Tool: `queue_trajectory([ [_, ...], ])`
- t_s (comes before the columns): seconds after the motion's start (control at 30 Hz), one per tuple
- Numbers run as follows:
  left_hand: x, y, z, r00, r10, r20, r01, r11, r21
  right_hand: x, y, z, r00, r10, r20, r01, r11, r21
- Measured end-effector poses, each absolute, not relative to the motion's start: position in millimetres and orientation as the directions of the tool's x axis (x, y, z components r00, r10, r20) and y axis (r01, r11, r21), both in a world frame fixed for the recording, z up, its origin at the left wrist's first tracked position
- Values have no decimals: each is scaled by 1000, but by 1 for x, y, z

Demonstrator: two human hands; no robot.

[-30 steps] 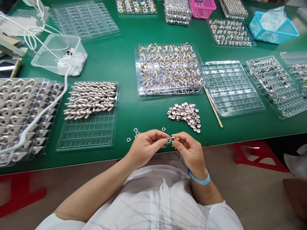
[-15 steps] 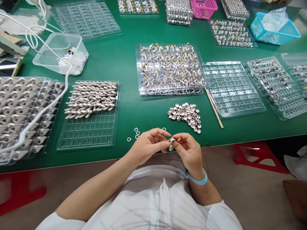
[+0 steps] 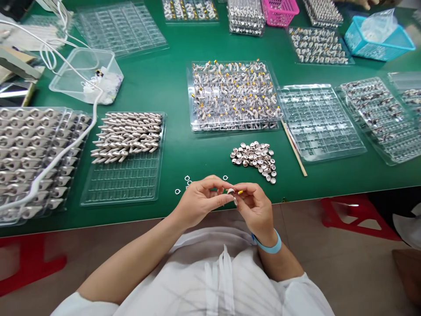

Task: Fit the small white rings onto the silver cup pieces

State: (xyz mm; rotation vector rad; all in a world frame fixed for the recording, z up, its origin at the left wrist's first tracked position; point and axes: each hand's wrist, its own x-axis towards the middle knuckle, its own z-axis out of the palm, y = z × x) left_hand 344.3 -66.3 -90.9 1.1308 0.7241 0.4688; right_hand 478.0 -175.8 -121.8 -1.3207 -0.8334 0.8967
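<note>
Close to the table's front edge, my left hand (image 3: pixel 205 197) and my right hand (image 3: pixel 258 208) meet, fingertips pinched round one small pale part with a yellow tip (image 3: pixel 240 192). My fingers hide much of its shape. Several small white rings (image 3: pixel 187 178) lie on the green table just beyond my left hand, and another white ring (image 3: pixel 225 177) lies beyond the fingertips. Past my right hand is a pile of small round metallic cups (image 3: pixel 255 158). Farther back, a clear tray (image 3: pixel 191 120) holds many pale curved parts with yellow tips.
Left of my hands stand a clear tray (image 3: pixel 115 193) of slanted metallic parts and a larger tray (image 3: pixel 70 193) of shells, crossed by a white cable (image 3: pixel 66 151). A thin stick (image 3: pixel 295 151) lies beside another clear tray (image 3: pixel 329 149) on the right. A person's hand (image 3: pixel 363 3) shows at the back.
The held part has turned between my fingers, and my right hand has shifted slightly left. My left fingertips have come closer to the right ones. Another person's hand shows more at the back right.
</note>
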Motion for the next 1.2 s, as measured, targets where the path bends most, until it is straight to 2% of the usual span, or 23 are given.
queue_trajectory([
  [0.13,341,-62,-93,675,707,-213,-38,321,946,491,-175,-117,360,932,24,-96,62,-993],
  [0.23,340,-62,-91,689,675,-263,-9,371,929,493,-173,-116,332,943,27,-136,76,-988],
  [0.33,340,-65,-89,698,629,-343,79,408,909,489,-172,-118,396,917,52,-101,100,-990],
  [0.47,341,-70,-89,657,684,-316,185,260,948,483,-171,-119,458,879,128,72,107,-992],
  [0.67,348,-75,-84,581,774,-251,260,116,959,479,-171,-114,416,824,384,394,217,-893],
  [0.87,351,-80,-88,539,827,-160,247,26,969,477,-174,-117,320,787,528,529,314,-788],
  [1.03,350,-82,-91,548,813,-195,210,92,973,484,-177,-114,282,824,491,519,299,-800],
  [1.2,348,-75,-89,653,685,-323,153,299,942,496,-176,-100,316,880,354,457,186,-870],
])
